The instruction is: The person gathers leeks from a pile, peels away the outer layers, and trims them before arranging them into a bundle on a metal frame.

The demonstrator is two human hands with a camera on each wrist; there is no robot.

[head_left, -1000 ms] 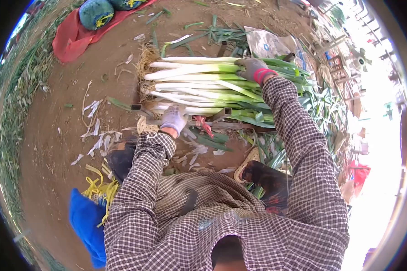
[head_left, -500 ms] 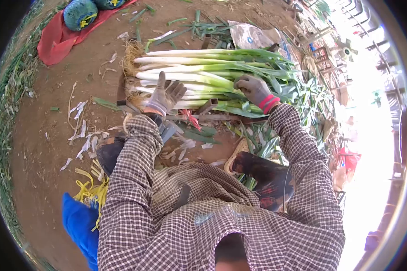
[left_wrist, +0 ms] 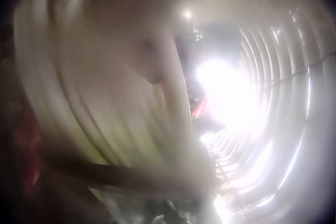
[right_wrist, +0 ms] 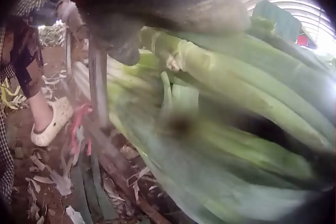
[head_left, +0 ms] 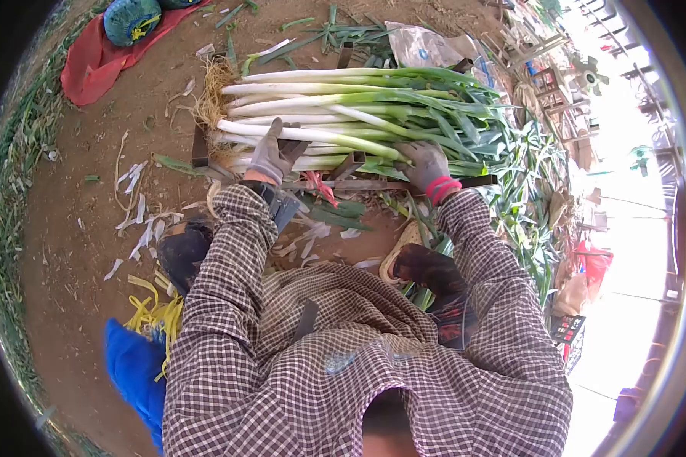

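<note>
Trimmed leeks point(head_left: 305, 100) lie side by side in a low metal frame, roots to the left and green leaves to the right. One leek point(head_left: 335, 140) slants across the near side of the pile. My gloved left hand point(head_left: 273, 152) holds its white shaft, palm up with the thumb over it; the left wrist view is badly blurred. Farther along, where the stalk turns green, my right hand point(head_left: 425, 164) grips the same leek. In the right wrist view the gloved fingers point(right_wrist: 126, 45) curl over a pale green stalk point(right_wrist: 210, 69).
Metal posts point(head_left: 349, 164) rise at the frame's near side, with a red strip point(head_left: 322, 187) tied there. Leaf scraps point(head_left: 141, 221) litter the ground. Yellow ties point(head_left: 154, 312) and blue cloth point(head_left: 133, 373) are at lower left. Wrapped bundles point(head_left: 132, 21) rest on red cloth point(head_left: 91, 72).
My left hand turned from palm down to palm up over the leeks and now holds one. My right hand left the pile's far side, came nearer and grips the leek's green part.
</note>
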